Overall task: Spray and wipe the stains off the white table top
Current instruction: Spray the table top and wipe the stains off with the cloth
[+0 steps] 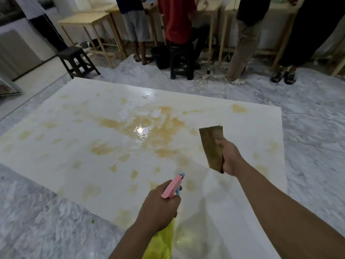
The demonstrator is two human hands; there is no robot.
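— Which way is the bottle (pixel 164 228) pointing?
— My left hand (pixel 158 208) grips it, long axis and nozzle toward 1 o'clock over the stained table (pixel 65 146).
— The cloth (pixel 211 146)?
— My right hand (pixel 230 157) grips it, hanging above the table's right side.

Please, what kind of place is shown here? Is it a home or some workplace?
Probably a shared workroom or training space, not a home. Several people stand at a row of plain wooden tables, dark stools stand on the marble-patterned floor, and the stained white table top looks set up for cleaning.
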